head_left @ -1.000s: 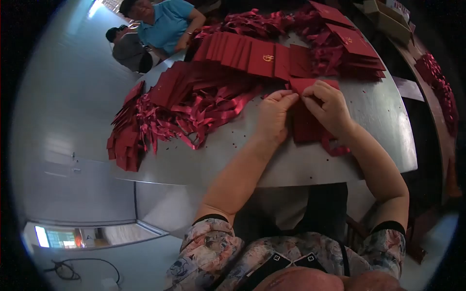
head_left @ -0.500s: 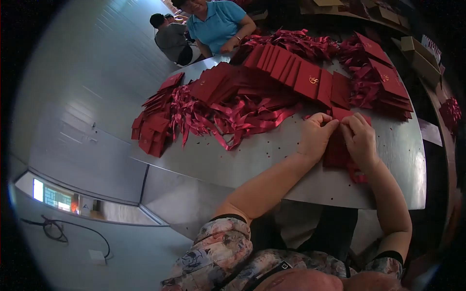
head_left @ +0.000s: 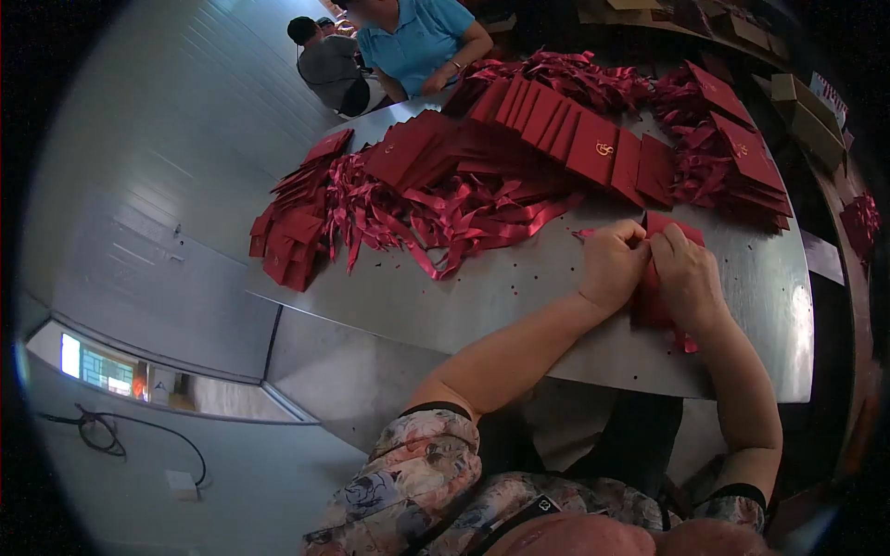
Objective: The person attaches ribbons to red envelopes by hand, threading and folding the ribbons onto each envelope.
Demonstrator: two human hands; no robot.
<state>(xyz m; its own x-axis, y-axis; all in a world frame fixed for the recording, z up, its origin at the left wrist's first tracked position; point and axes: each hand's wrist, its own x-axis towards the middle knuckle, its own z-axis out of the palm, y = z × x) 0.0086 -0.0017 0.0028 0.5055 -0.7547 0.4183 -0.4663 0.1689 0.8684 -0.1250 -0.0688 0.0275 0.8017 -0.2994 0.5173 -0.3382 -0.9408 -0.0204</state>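
At the near right of the metal table, a flat dark red gift bag [head_left: 654,301] lies between my two hands, partly covered by them. My left hand [head_left: 614,267] is closed at its left side, the thumb and fingers pinched together near the upper part. A bit of pink-red ribbon [head_left: 584,233] sticks out beside that hand. My right hand [head_left: 684,271] is also closed, its fingertips pinching the bag close to the left fingertips. What exactly lies between the fingertips is hidden. Below the right hand, a ribbon end [head_left: 686,344] shows at the bag's lower edge.
Beyond my hands a long row of red bags [head_left: 586,148] with gold emblems leans across the metal table [head_left: 501,310]. Loose ribbons [head_left: 445,222] hang from them. More bags are stacked at the left [head_left: 295,232] and right [head_left: 746,162]. A person in blue [head_left: 422,46] stands opposite.
My hands have come closer together, the right one shifting slightly left over the bag. The ribbon beside my left hand shows more. The person opposite has moved a little.
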